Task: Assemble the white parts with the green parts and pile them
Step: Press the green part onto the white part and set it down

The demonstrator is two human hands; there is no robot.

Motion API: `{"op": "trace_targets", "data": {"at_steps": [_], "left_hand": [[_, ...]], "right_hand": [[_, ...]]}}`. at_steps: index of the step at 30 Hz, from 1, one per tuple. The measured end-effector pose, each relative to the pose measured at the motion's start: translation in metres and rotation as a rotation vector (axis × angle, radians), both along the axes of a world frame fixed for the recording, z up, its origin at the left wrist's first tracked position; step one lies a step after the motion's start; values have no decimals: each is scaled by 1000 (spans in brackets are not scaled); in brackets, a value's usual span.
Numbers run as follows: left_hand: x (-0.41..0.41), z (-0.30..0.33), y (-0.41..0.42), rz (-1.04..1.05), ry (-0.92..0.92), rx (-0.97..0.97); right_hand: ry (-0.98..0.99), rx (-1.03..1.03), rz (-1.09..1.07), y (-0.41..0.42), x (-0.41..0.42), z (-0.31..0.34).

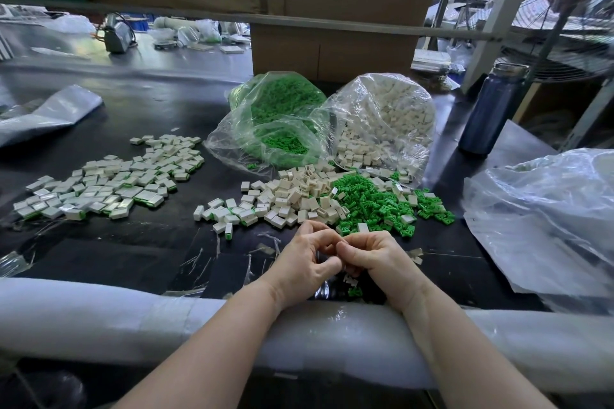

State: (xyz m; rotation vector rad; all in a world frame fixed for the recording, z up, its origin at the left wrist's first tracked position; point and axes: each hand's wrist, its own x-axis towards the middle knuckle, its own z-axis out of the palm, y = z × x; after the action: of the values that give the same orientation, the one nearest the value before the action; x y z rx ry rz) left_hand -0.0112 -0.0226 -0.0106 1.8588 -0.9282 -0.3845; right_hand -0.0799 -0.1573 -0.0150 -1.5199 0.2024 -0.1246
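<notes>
Two hands: the left hand (307, 261) and right hand (375, 259) meet fingertip to fingertip just above the near edge of the black table (149, 252), fingers of both curled inward.
Hidden: whatever the fingers pinch between them is covered by the knuckles; what either hand holds cannot be told.
Partly seen: a few small white and green pieces (353, 285) peek out under the right palm, touching the table.
Loose white parts (292, 196): a heap of small boxy shells just beyond the hands, some showing slotted open ends.
Loose green parts (372, 202): a bright heap of small pronged clips, touching the white heap on its right.
Assembled pile (109, 183): flat white blocks with green edges, spread to the left, well apart from the hands.
Green bag (275, 123): clear plastic, mouth open toward the heaps, full of green clips.
White bag (388, 119): clear plastic beside it, spilling white shells; contents blurred by glare.
Foam roll (99, 312): white padding along the table edge, both forearms resting on it.
Blue bottle (495, 109): upright at far right.
Cardboard box (332, 53): behind the bags, top cut off.
</notes>
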Motion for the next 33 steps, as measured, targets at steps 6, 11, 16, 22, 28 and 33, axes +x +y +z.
{"op": "trace_targets", "data": {"at_steps": [6, 11, 16, 22, 28, 33], "left_hand": [[1, -1, -1, -9, -1, 11], [1, -3, -1, -1, -20, 6], [1, -3, -1, -3, -21, 5], [1, -2, -1, -10, 12, -27], [0, -1, -1, -21, 9, -13], [-1, -1, -1, -16, 3, -2]], "right_hand": [[1, 16, -1, 0, 0, 0], [-8, -5, -9, 1, 0, 1], [-20, 2, 1, 1, 0, 1], [-19, -5, 30, 1, -1, 2], [-29, -32, 4, 0, -1, 2], [-23, -43, -6, -1, -1, 1]]}}
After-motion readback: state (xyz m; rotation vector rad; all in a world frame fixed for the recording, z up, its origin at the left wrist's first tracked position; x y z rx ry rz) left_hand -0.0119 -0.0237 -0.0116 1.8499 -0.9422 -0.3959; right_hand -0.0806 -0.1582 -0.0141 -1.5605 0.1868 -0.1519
